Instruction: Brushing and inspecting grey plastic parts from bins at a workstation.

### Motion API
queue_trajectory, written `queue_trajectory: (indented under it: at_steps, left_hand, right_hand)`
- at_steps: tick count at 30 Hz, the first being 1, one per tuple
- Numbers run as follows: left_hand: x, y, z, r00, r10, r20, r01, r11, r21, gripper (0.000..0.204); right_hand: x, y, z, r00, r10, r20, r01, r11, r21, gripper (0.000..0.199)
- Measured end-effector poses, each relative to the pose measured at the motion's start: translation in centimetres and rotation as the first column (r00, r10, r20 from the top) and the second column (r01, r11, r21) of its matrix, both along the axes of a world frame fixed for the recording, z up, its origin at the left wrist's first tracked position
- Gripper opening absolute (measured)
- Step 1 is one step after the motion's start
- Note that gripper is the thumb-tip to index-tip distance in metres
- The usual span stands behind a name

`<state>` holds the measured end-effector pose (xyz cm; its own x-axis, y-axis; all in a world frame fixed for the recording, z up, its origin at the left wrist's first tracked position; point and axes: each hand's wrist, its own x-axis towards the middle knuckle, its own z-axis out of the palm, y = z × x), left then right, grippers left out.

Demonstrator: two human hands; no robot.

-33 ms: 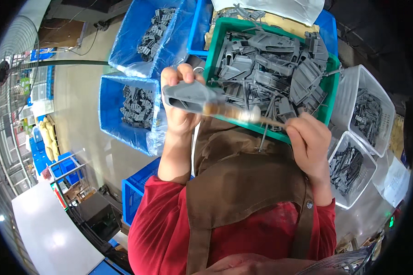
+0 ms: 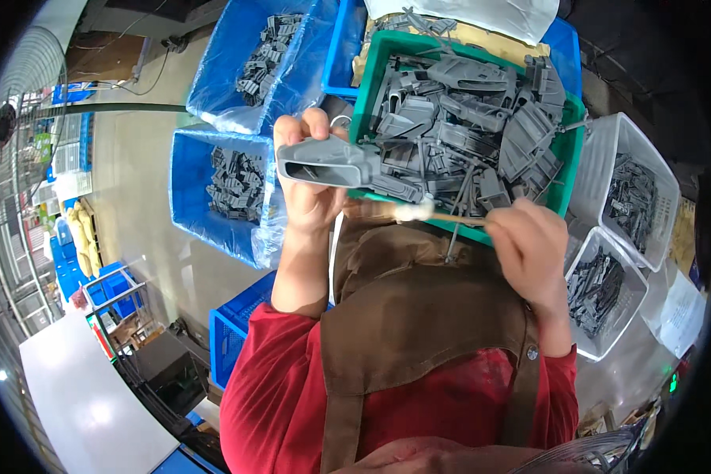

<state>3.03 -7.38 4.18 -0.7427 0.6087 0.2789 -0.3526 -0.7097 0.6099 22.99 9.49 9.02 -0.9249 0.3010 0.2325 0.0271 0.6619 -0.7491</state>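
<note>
One gray hollow plastic part (image 2: 328,164) up in the grasp of the left hand (image 2: 306,204), well to the left of the right hand (image 2: 533,237). Long axis nearly level across the view, dipping slightly toward the right. Long slot-shaped opening turned toward the person's body and up at the camera. One end close by the outer edge of the left hand, the other reaching out past the palm, in the direction of the right hand. Fingertips visible beyond the far side, with palm and wrist on the near side.

Closed in the right hand, between thumb and bent fingers: the thin tan handle of a brush-like tool (image 2: 450,218). Long axis also running left to right, with a white collar in the middle and a brown tip pointing left, toward the left hand. Tip smeared by blur, just below the gray part in the view; cannot tell touching from apart.

Beyond the hands, a green bin (image 2: 573,170) heaped with similar gray parts, some sticking out over the rim. To the left, two blue bins (image 2: 183,170) lined with clear plastic and holding small gray pieces. To the right, two white baskets (image 2: 665,170) with dark gray pieces inside. Nearest the body, a brown apron (image 2: 426,316) over red sleeves (image 2: 272,387).
</note>
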Motion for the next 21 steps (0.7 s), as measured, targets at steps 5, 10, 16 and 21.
queue_trajectory:
  at_steps: [5,10,16,21]
  left_hand:
    - [-0.4,-0.2,-0.2,0.998,0.016,-0.056,-0.021,0.996,-0.082,0.047]
    - [0.1,-0.1,-0.3,0.998,-0.006,-0.056,0.002,0.997,-0.076,0.047]
    - [-0.5,-0.8,-0.1,0.994,-0.055,-0.095,0.041,0.988,-0.149,0.049]
    - [-3.2,-1.2,3.1,0.974,0.18,-0.138,-0.213,0.935,-0.285,0.041]
  right_hand:
    - [0.4,0.4,-0.2,1.0,-0.01,-0.026,0.01,1.0,-0.015,0.004]
    - [-0.3,1.4,-0.4,0.995,-0.01,-0.098,0.024,0.99,0.141,0.004]
    - [-0.4,0.9,-0.4,0.984,-0.08,-0.162,0.095,0.992,0.089,0.005]
    - [0.4,1.4,-0.4,0.999,0.041,-0.028,-0.04,0.998,0.051,0.003]
